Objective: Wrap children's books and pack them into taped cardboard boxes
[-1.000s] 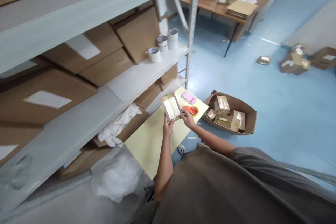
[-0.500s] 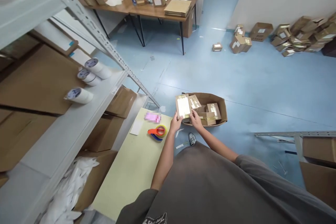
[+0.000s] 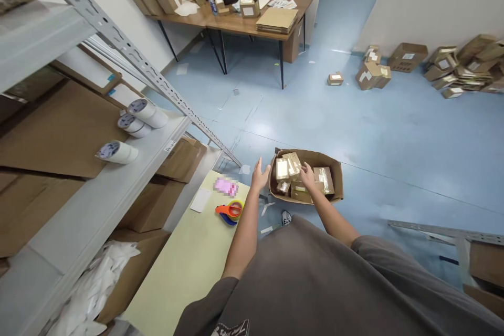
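Note:
My left hand [image 3: 260, 174] hangs open with fingers spread, just left of a shallow cardboard bin [image 3: 336, 178] on the blue floor. My right hand [image 3: 307, 174] is over the bin with fingers loosely spread and nothing in it. A small taped parcel with a white label [image 3: 282, 168] lies in the bin's left part among several other taped parcels [image 3: 325, 178]. An orange and blue tape dispenser [image 3: 229, 211] rests on the pale yellow tabletop [image 3: 189, 268] below my left arm.
A grey metal shelf [image 3: 114, 178] at left carries flat cardboard boxes and tape rolls [image 3: 134, 125]. A wooden table [image 3: 244, 18] with boxes stands at the back. Loose cartons [image 3: 372, 71] lie on the floor near the far wall. My shoe [image 3: 286, 217] shows by the bin.
Both hands held the labelled parcel over the table, carried it right over the bin and let it go. It now lies in the bin, and both hands have opened.

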The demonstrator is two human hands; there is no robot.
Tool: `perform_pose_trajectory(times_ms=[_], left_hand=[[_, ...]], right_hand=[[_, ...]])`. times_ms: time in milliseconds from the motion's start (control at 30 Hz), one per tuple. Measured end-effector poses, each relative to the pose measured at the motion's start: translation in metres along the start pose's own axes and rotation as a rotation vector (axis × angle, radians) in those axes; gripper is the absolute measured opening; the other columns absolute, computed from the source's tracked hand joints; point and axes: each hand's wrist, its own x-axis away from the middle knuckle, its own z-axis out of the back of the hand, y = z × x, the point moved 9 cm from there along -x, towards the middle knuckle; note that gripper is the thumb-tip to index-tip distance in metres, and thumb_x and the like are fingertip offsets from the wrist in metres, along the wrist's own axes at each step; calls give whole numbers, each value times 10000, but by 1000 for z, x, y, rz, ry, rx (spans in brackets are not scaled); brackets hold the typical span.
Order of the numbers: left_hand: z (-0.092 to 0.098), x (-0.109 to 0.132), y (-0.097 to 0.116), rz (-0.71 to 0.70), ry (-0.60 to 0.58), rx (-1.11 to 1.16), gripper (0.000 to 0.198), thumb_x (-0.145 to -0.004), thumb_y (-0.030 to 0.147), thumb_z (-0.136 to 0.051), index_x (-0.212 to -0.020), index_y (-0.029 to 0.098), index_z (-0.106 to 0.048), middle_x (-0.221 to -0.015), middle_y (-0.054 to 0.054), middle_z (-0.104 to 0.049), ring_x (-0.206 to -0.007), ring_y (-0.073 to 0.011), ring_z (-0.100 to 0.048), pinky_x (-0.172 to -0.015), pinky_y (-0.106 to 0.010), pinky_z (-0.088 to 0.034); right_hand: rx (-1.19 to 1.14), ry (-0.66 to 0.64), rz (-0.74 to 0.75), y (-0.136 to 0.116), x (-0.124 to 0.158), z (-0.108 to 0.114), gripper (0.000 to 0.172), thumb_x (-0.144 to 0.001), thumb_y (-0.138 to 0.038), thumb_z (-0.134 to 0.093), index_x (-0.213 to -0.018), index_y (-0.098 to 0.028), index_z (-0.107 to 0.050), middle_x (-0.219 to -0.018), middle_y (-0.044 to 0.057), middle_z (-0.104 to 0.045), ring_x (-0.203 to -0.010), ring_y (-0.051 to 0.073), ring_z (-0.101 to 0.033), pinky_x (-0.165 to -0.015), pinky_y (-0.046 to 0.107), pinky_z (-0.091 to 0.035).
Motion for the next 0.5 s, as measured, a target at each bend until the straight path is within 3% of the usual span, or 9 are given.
perform_pose_trajectory(times_ms=[133,267,367,500], left_hand=[[15,16,-13,81,33,52,737,-1014,539,-641,-1657,231,-454,-1671,-154,-500,-1542,-310,-485,-1275,-452,-386],[37,38,-28,104,66,97,723,-1013,537,-651,-1639,218,-480,-1664,-167,-504,-1519,-320,-512,-1242,-449,-431],[68,59,-37,79,120,123,713,-1008,541,-661,-1627,228,-497,-1685,-154,-480,-1548,-322,-474,-1215,-445,-462],[126,94,-53,49,238,145,654,-1013,469,-654,-1604,217,-533,-1658,-144,-519,-1549,-308,-472,-1260,-466,-413]], right_hand=[[-48,-50,66,-28,-1,-19,620,-919,-363,-575,-1500,-151,-606,-1342,190,-745,-1256,332,-705,-1108,522,-550],[-47,-196,222,-81,15,-64,575,-945,-377,-591,-1491,-203,-628,-1381,164,-734,-1302,319,-683,-1138,526,-531],[7,-313,349,-119,38,-106,557,-961,-391,-583,-1489,-221,-640,-1487,147,-676,-1383,313,-628,-1170,519,-507],[91,-431,469,-156,83,-166,547,-968,-410,-600,-1486,-240,-650,-1526,128,-651,-1402,321,-607,-1160,527,-516]])
